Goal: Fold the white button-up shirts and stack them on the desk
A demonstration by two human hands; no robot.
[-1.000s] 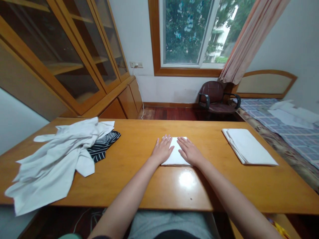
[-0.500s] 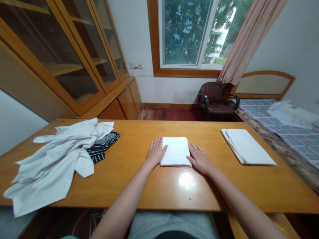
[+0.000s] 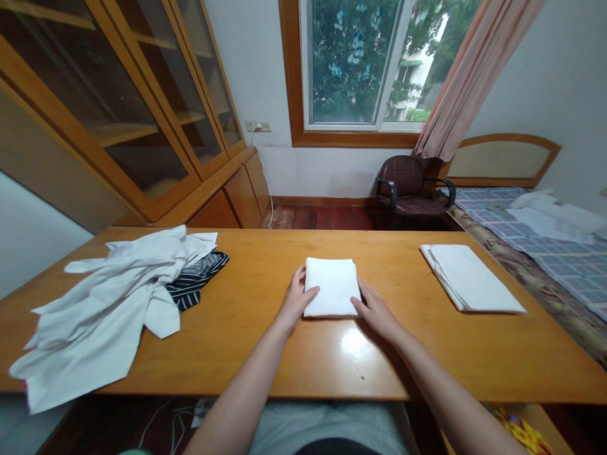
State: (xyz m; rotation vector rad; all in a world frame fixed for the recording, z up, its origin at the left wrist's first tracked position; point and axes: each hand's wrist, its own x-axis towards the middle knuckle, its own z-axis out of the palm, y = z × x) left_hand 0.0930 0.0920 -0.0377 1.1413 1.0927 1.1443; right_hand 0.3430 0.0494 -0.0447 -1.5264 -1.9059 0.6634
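Note:
A white cloth (image 3: 331,285), folded into a thick square, is at the middle of the wooden table (image 3: 246,354). My left hand (image 3: 294,299) grips its left side, thumb on top and the other fingers along the edge, partly hidden. On the opposite side my right hand (image 3: 377,309) holds it the same way, its thumb near the lower right corner. I cannot tell whether the square is lifted off the wood. Further right lies a larger folded white cloth (image 3: 474,278), which neither hand touches.
Rumpled white garments (image 3: 109,297) spread over the table's left end, with a black-and-white striped cloth (image 3: 196,278) partly under them. Beyond the table stand a glass-doored cabinet (image 3: 142,114), a dark red armchair (image 3: 408,183) and a bed (image 3: 535,234).
My hands lay flat beside the folded cloth; now they grasp its two sides with the fingers curled around the edges. The cloth has shifted very slightly.

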